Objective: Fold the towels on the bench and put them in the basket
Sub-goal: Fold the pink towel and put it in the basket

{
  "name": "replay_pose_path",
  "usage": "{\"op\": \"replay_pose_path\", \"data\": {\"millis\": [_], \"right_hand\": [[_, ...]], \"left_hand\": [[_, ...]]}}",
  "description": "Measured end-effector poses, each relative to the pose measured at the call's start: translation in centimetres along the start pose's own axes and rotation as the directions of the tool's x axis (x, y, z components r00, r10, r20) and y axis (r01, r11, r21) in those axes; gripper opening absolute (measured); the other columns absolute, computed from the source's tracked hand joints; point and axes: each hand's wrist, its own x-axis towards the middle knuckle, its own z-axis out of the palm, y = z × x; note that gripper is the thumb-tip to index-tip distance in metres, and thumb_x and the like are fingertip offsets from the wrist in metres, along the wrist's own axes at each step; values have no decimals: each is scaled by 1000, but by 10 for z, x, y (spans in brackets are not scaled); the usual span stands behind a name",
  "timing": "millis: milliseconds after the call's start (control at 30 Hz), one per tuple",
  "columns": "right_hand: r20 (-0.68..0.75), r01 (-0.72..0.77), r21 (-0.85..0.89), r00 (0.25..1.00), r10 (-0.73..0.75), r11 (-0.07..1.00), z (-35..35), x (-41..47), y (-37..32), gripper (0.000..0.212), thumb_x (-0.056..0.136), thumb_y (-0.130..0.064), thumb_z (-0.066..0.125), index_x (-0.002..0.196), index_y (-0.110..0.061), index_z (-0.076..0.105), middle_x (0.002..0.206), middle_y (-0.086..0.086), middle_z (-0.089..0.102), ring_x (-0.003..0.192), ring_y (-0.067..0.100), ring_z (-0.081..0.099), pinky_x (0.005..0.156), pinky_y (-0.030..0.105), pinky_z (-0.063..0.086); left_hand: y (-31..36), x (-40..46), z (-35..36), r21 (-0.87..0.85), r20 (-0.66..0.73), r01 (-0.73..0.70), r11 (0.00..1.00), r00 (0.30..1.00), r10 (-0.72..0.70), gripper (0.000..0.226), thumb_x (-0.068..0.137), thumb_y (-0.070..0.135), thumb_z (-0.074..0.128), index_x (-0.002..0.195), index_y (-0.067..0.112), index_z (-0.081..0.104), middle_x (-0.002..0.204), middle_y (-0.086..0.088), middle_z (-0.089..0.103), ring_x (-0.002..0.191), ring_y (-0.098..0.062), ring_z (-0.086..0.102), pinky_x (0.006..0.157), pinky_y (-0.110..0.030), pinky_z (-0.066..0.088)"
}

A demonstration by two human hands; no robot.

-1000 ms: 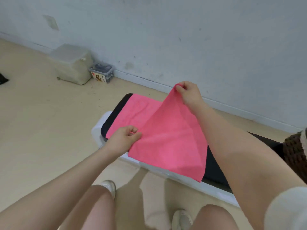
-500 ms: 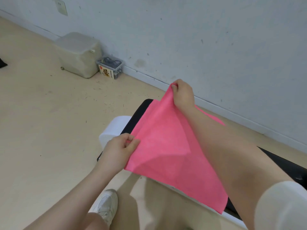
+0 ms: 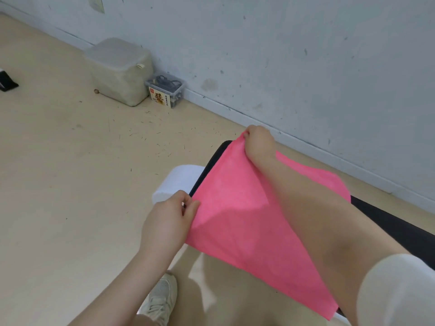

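Note:
A pink towel (image 3: 237, 222) is spread over the left end of a black padded bench (image 3: 395, 222) with a white frame (image 3: 175, 182). My right hand (image 3: 259, 142) pinches the towel's far left corner over the bench's far edge. My left hand (image 3: 168, 222) pinches the near left corner beside the bench's near edge. The towel's folded layer lies across the pad and its near right corner hangs past the front edge. My right forearm hides part of the towel. No basket is in view.
A grey lidded bin (image 3: 120, 69) and a small clear box (image 3: 166, 90) with a label stand against the wall at the back left. A dark object (image 3: 7, 80) lies at the far left edge. My shoe (image 3: 162, 300) is on the beige floor below the bench.
Both hands have carried the towel's right half over to the left end of the bench and lowered it onto the other half. The view has shifted left; the basket at the right edge has left the frame.

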Motion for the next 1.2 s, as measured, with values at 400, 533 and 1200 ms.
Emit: {"op": "replay_pose_path", "data": {"millis": [400,533,1200], "right_hand": [[-78,100,158,993,-89,982,-47,-114,59,24,86,4,47,105,1,60,113,19,57,107,32,53,87,27,33],[-38,-26,87,999,29,996,-60,-167,94,25,87,-1,49,111,0,59,123,18,50,118,30,46,100,29,32],[175,285,181,932,-316,941,-56,-227,-47,40,85,-34,63,117,-14,49,121,2,51,105,17,51,78,32,43]], "left_hand": [[-10,-9,-5,-333,138,206,920,976,-168,30,92,36,51,92,6,54,90,-2,60,76,-23,54,60,-27,38],[-10,-23,3,-348,107,195,917,980,-168,22,89,29,60,82,8,54,80,-1,58,70,-16,50,57,-24,35],[19,-27,-18,-672,368,263,692,930,4,22,95,13,46,79,7,60,66,-5,54,59,-16,48,61,-23,47]]}}
